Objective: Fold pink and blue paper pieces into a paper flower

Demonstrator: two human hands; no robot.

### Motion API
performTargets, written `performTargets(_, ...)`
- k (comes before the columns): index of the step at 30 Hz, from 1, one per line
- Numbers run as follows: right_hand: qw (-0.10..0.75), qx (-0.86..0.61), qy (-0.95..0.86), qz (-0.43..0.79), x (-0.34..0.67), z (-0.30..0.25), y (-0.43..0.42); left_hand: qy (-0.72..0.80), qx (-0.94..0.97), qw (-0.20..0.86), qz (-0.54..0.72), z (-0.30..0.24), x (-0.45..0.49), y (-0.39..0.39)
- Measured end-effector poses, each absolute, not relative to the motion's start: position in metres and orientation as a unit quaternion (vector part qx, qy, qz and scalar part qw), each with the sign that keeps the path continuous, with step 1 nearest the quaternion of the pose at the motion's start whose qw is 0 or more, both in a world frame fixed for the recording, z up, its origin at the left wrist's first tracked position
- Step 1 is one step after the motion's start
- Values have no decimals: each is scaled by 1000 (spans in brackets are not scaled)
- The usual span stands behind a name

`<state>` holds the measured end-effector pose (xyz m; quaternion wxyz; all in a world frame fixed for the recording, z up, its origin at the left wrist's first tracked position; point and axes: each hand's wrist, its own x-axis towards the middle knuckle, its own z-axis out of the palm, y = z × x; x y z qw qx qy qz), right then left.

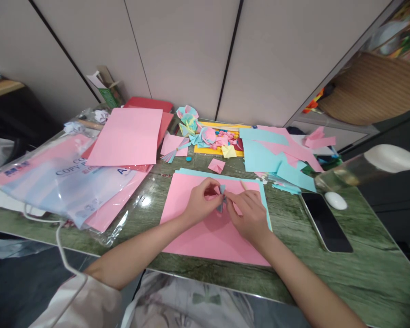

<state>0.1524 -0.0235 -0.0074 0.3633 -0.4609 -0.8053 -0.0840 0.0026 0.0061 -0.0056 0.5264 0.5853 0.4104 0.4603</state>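
Green tabletop (379, 269): L hand (205, 198) & R hand (246, 212) pinch sm bluish paper pc (222, 188), part-hidden, exact shape unclear.

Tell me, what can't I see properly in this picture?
All in the head view:
Small blue-grey piece: its full shape is hidden by the left hand and right hand.
Light-blue paper sheet: mostly covered by the large pink paper sheet.
Printed clear plastic bag: its smallest lettering is too blurred.
Brown ribbed panel: cut off by the right edge.
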Motion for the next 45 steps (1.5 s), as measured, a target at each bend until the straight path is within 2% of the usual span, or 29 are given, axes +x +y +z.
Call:
performTargets(13,349,-473,-809,-27,151,-7,-24,384,622,519,442,-7,-5,16)
performTargets(19,358,-475,-804,16,154,-7,-23,385,613,551,416,0,-9,21)
performTargets(23,385,-462,-799,-7,155,-8,-21,393,603,561,409,1,-8,19)
performTargets(29,390,-467,-793,-33,153,-10,-21,442,627,473,434,-2,-4,15)
performTargets(45,361,-453,-807,-116,150,-4,-25,431,617,484,446,0,1,7)
